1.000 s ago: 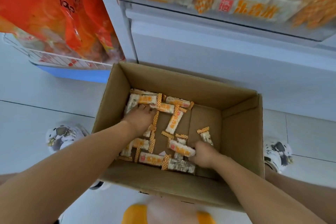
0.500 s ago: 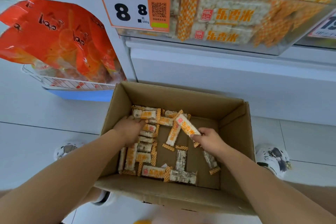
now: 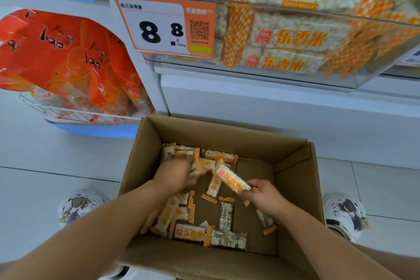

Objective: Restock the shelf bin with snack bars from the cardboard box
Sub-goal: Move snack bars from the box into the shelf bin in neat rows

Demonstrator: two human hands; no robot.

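An open cardboard box (image 3: 297,179) stands on the floor below the shelf, with several orange-and-white snack bars (image 3: 193,234) loose on its bottom. My right hand (image 3: 263,196) pinches one snack bar (image 3: 230,177) by its end and holds it lifted above the others. My left hand (image 3: 176,174) is inside the box at the back left, its fingers closed round blurred bars (image 3: 201,166). The clear shelf bin (image 3: 341,79) above holds stacked bars of the same kind.
A price tag (image 3: 163,27) reading 8.8 hangs on the bin's left front. A white wire basket (image 3: 75,116) with orange snack bags (image 3: 63,57) sits to the left. My shoes (image 3: 345,211) stand on white floor tiles on either side of the box.
My right hand picked a bar from the front of the box and raised it. My left hand gathered bars at the back left. The view tilted up towards the shelf bin.
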